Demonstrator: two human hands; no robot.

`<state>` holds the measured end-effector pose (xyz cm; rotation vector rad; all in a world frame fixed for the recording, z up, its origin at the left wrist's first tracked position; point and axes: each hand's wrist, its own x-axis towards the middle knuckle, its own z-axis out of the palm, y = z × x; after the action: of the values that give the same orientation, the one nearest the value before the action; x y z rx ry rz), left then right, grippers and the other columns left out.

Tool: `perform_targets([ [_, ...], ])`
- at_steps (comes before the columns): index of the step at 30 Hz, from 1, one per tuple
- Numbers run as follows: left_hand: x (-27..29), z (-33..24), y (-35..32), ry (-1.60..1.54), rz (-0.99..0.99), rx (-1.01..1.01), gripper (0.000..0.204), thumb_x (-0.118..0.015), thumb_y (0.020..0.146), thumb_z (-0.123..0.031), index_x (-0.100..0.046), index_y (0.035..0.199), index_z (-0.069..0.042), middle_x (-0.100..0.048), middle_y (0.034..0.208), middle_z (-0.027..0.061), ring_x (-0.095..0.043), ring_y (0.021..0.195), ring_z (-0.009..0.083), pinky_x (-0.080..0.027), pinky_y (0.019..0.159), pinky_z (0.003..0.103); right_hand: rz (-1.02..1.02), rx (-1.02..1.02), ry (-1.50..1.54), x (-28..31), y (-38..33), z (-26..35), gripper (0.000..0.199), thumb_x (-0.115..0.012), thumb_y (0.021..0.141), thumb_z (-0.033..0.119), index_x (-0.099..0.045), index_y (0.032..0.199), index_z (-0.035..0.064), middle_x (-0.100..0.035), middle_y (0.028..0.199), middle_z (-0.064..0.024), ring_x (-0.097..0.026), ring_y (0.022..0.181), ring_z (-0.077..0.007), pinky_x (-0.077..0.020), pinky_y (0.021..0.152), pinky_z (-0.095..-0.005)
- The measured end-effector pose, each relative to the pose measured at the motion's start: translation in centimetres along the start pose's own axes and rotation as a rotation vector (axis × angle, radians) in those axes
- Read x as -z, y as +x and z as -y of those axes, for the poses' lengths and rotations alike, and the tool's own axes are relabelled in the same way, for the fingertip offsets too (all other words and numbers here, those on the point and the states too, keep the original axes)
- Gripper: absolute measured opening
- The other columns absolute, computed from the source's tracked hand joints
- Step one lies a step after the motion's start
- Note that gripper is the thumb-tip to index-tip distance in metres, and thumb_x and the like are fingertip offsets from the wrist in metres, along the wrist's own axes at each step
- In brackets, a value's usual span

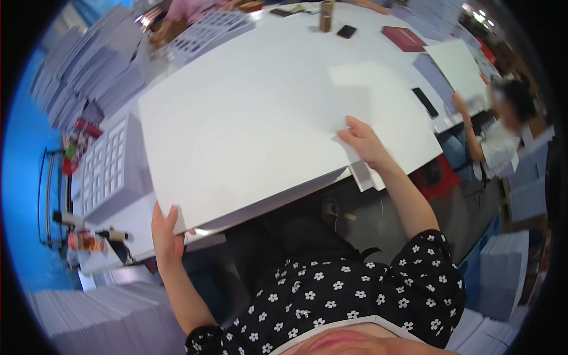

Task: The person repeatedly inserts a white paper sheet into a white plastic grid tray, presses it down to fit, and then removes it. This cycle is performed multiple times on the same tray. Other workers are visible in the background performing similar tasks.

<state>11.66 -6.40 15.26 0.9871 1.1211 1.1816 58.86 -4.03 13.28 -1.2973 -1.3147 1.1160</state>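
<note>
One large white board [248, 130] lies tilted over the near edge of the white table [367, 35]; left hand [165, 234] pinches the board's near-left corner, thumb on top, and right hand [364, 142] presses curled fingers on a smaller white sheet [361, 89] at the board's right edge. Beyond the board: two dark phones [347, 31], one red book [403, 38], one brown bottle [326, 16]. Left of the board, two white gridded trays [109, 168]; right of it, one seated person [497, 136] holding a white sheet.
</note>
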Motion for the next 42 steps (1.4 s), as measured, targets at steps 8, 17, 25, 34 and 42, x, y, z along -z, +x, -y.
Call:
perform_targets([
  [8, -1.5, 1.4, 1.2, 0.009, -0.09, -0.141, 0.044, -0.052, 0.098, -0.007, -0.037, 0.14, -0.003, -0.059, 0.111, 0.0143, -0.064, 0.074, 0.0206, -0.044, 0.04, 0.028, -0.183, -0.025, -0.11, 0.5, 1.1, -1.1, 0.023, -0.067, 0.094, 0.02, -0.062, 0.105, 0.0003, -0.064, 0.076, -0.0018, -0.054, 0.07, -0.0061, -0.0444, 0.06, -0.0256],
  [17, -0.3, 1.7, 0.6, -0.004, -0.102, -0.159, 0.041, -0.053, 0.099, -0.011, -0.04, 0.137, -0.006, -0.059, 0.109, 0.0116, -0.062, 0.072, 0.0173, -0.044, 0.042, 0.026, -0.053, -0.07, 0.022, 0.6, -0.3, -0.7, 0.041, -0.062, 0.095, 0.017, -0.057, 0.131, -0.0022, -0.056, 0.074, 0.0023, -0.051, 0.067, -0.0068, -0.0494, 0.061, -0.0264],
  [25, -1.5, 1.8, 1.3, 0.009, -0.115, -0.172, 0.043, -0.055, 0.099, -0.012, -0.039, 0.138, -0.005, -0.059, 0.108, 0.0106, -0.061, 0.071, 0.0153, -0.043, 0.044, 0.025, -0.156, 0.011, -0.089, 1.7, 0.9, -5.5, 0.035, -0.071, 0.09, 0.014, -0.067, 0.122, -0.0002, -0.065, 0.083, 0.0012, -0.055, 0.074, -0.007, -0.0497, 0.072, -0.0255],
  [34, -0.8, 3.0, 1.5, 0.036, -0.107, -0.123, 0.03, -0.056, 0.1, -0.012, -0.048, 0.128, -0.006, -0.063, 0.097, 0.0062, -0.06, 0.067, 0.0113, -0.044, 0.044, 0.023, -0.078, 0.075, -0.477, 2.0, -0.9, -4.8, 0.036, -0.075, 0.085, 0.018, -0.071, 0.118, 0.0054, -0.064, 0.125, -0.0102, -0.061, 0.111, -0.0217, -0.0496, 0.093, -0.0329],
  [42, -0.1, 3.4, 2.4, 0.072, -0.033, -0.071, 0.038, -0.055, 0.1, -0.011, -0.044, 0.136, -0.006, -0.063, 0.104, 0.0078, -0.063, 0.073, 0.0132, -0.045, 0.045, 0.024, -0.061, -0.102, -0.299, 2.3, -1.7, -6.4, 0.041, -0.077, 0.083, 0.021, -0.07, 0.12, 0.0043, -0.071, 0.108, -0.0117, -0.067, 0.097, -0.0191, -0.0509, 0.084, -0.0296],
])
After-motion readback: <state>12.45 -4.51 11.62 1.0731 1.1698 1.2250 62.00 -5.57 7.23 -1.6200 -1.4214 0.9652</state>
